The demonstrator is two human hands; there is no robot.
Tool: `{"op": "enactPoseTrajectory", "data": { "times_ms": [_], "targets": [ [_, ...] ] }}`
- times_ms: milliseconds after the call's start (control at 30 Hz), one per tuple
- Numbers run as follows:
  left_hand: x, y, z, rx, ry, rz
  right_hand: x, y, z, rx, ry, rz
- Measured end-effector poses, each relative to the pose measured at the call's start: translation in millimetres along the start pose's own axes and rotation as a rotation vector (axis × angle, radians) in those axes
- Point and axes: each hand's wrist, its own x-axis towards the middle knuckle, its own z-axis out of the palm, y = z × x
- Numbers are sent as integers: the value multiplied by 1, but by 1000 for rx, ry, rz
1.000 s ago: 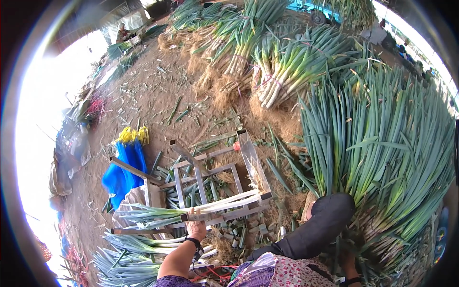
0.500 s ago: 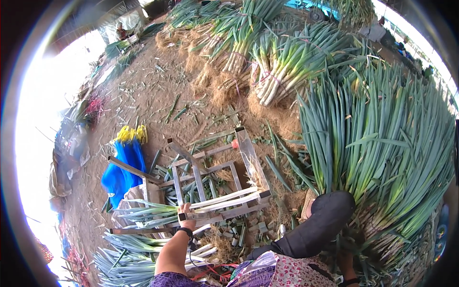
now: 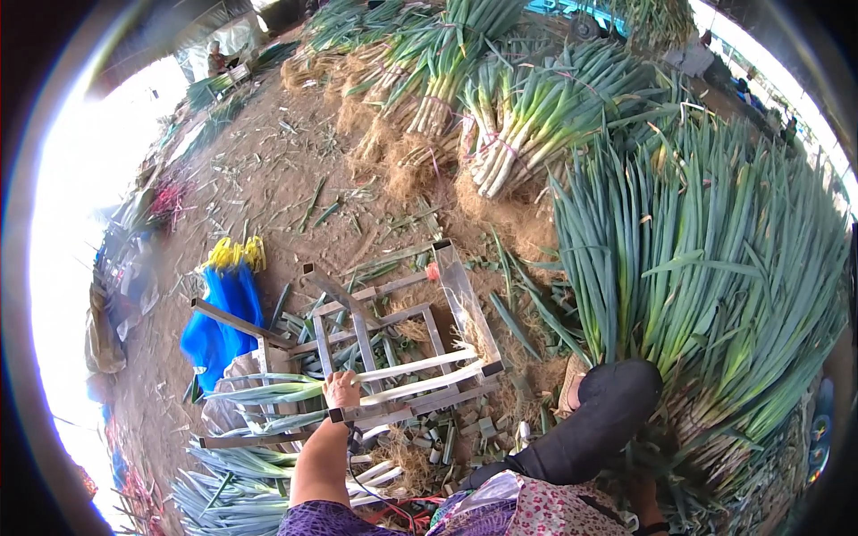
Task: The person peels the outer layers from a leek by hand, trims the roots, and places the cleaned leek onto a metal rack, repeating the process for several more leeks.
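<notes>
The left hand (image 3: 340, 391) is grasping a smooth, white-stalked green onion (image 3: 411, 367), which is lying across a square-tubed metal frame (image 3: 458, 290), its flat green leaves pointing left. A second slender stalk (image 3: 420, 387) is lying alongside. The right hand (image 3: 642, 496) is resting in shadow beside a dense, long-leaved onion heap (image 3: 706, 241); I cannot tell its grip.

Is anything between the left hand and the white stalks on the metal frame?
Nothing visible. The left hand lies directly over the stalks where they cross the frame. A dark-ended post sits beside the wrist, on the body side, not between them.
</notes>
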Motion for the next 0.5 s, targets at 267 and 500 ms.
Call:
{"op": "enactPoseTrajectory", "data": {
  "times_ms": [267, 500],
  "targets": [
    [29, -62, 5, 98, -592, 423, -12, -25, -6, 14, 18, -116],
    [20, -104, 49, 124, -764, 141, -32, -48, 0, 157, -30, -31]
  ]
}}
